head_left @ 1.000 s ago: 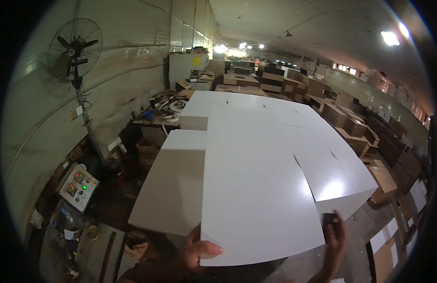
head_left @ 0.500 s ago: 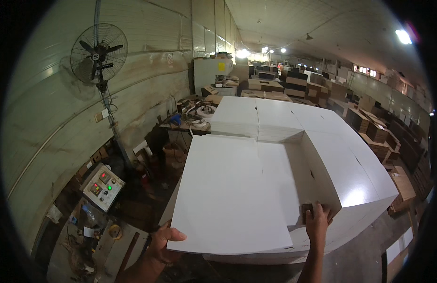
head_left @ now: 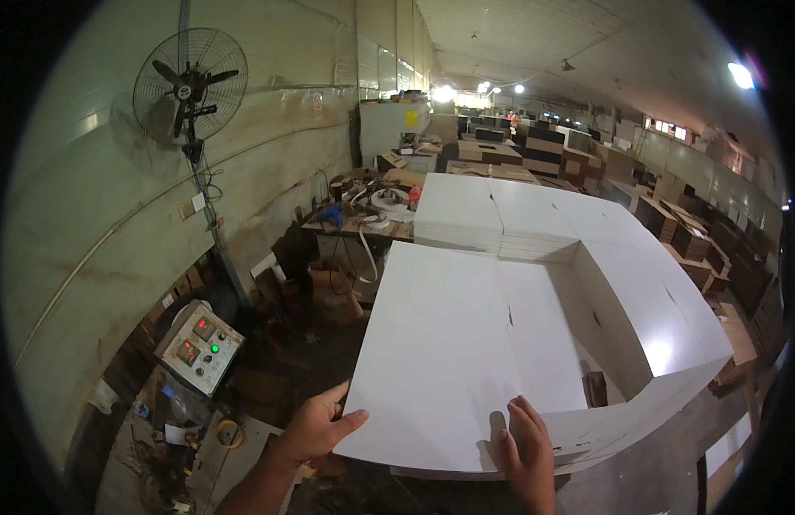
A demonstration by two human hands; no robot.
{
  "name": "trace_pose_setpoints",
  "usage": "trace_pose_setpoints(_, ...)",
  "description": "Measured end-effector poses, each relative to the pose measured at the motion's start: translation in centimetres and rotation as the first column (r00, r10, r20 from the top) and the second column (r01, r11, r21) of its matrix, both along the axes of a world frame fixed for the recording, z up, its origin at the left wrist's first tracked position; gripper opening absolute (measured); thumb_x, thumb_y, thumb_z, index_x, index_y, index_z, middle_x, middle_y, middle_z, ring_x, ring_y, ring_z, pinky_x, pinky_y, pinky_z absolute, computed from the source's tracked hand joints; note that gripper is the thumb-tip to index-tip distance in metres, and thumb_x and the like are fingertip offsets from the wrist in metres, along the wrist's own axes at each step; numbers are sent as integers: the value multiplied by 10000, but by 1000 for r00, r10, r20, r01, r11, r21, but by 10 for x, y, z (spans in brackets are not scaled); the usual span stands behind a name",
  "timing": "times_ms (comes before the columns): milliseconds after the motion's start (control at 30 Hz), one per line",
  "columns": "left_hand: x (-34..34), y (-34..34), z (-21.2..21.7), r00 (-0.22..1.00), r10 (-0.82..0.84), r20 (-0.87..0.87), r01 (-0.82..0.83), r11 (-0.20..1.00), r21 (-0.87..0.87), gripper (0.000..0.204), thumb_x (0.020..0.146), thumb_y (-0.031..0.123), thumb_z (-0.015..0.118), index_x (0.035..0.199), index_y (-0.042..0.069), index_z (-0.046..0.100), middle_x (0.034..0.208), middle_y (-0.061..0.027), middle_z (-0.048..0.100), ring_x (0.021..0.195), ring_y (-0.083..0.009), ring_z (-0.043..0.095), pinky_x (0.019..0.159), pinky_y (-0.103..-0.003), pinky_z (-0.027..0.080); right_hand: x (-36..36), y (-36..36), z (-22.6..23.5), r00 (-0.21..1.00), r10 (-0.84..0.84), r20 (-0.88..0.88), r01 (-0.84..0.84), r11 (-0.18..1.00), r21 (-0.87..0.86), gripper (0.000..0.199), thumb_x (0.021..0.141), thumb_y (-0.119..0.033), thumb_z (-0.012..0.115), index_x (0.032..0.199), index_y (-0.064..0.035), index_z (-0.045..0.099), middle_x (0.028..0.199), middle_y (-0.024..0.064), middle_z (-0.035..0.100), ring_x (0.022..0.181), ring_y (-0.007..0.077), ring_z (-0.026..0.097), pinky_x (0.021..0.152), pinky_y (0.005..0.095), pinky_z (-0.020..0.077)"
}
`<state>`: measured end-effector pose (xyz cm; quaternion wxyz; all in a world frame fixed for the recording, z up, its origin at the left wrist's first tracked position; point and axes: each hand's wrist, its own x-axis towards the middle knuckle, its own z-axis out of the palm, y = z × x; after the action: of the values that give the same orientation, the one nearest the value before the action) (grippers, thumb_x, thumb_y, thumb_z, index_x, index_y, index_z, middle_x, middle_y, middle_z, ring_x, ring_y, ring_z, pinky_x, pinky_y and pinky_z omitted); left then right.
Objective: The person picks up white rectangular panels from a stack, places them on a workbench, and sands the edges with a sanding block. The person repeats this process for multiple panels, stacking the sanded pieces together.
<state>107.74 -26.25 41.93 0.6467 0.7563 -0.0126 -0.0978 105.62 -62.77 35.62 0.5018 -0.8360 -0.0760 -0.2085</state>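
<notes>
While the big flat white cardboard sheet (head_left: 466, 343) had been held up broad and nearly level a second before, by this moment you had brought it down and closer, so that its near flap lay folded flat toward you and the side panel on your right stood up as a wall. That suggested the blank was taking on a box shape, with one corner formed at the right and the left side yet to rise. It sat in front of you, overlapping the tall white stack of flat cardboard blanks (head_left: 500, 215) beyond it. Your left hand (head_left: 316, 425) had shifted from the sheet's underside to its near left corner, thumb on top, fingers clamped on the edge. Your right hand (head_left: 526, 451) had dropped from the raised right edge onto the near flap, its fingers (head_left: 522, 421) spread apart and pressed flat. The grey control box with red and green lights (head_left: 198, 345) stood lower left.
</notes>
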Motion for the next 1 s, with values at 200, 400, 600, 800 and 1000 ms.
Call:
trace_pose_setpoints(200, -5, 35, -20, 951, 55, 305, -218, 819, 531, 814, 1127, 325, 823, 1749, -73, 482, 1314, -205, 773, 1147, -248, 742, 997, -401, 597, 2, 9, -20, 999, -46, 4, 46, 998, 34, 440, 1214, -163, 691, 1598, 51, 671, 1726, 217, 632, 1562, 339, 634, 1276, 456, 536)
trace_pose_setpoints(400, -21, -30, -109, 589, 394, 706, -340, 913, -226, 735, 1082, 246, 794, 1707, -45, 539, 1715, -275, 590, 1593, -449, 572, 1354, -601, 399, 2, 23, -68, 914, -337, 225, 254, 909, 331, 568, 1231, -412, 569, 1582, 27, 650, 1691, 252, 630, 1288, 476, 772, 836, 556, 769)
trace_pose_setpoints(600, 12, -23, -129, 334, 326, 885, -485, 864, -136, 608, 1048, 111, 709, 1639, -12, 633, 1549, -305, 752, 1470, -477, 725, 1292, -624, 501, 36, 24, -93, 802, -421, 424, 305, 898, 316, 447, 1231, -221, 511, 1484, 89, 710, 1565, 276, 740, 1462, 423, 709, 1300, 551, 531)
trace_pose_setpoints(800, 55, -27, -136, 243, 389, 889, -404, 873, -272, 535, 1038, -55, 581, 1566, -85, 660, 1448, -308, 803, 1334, -455, 813, 1141, -520, 653, 68, 23, -115, 808, -379, 451, 245, 912, 327, 454, 1255, -272, 478, 1437, 93, 678, 1512, 333, 736, 1399, 449, 731, 1196, 621, 619)
trace_pose_setpoints(1000, 81, -32, -153, 176, 263, 949, -455, 876, -159, 497, 1180, 41, 517, 1648, -125, 518, 1422, -397, 770, 1338, -439, 804, 1098, -515, 699, 89, 9, -119, 798, -274, 536, 137, 950, 281, 396, 1240, -200, 498, 1408, 105, 688, 1487, 372, 736, 1393, 459, 739, 1180, 606, 624)
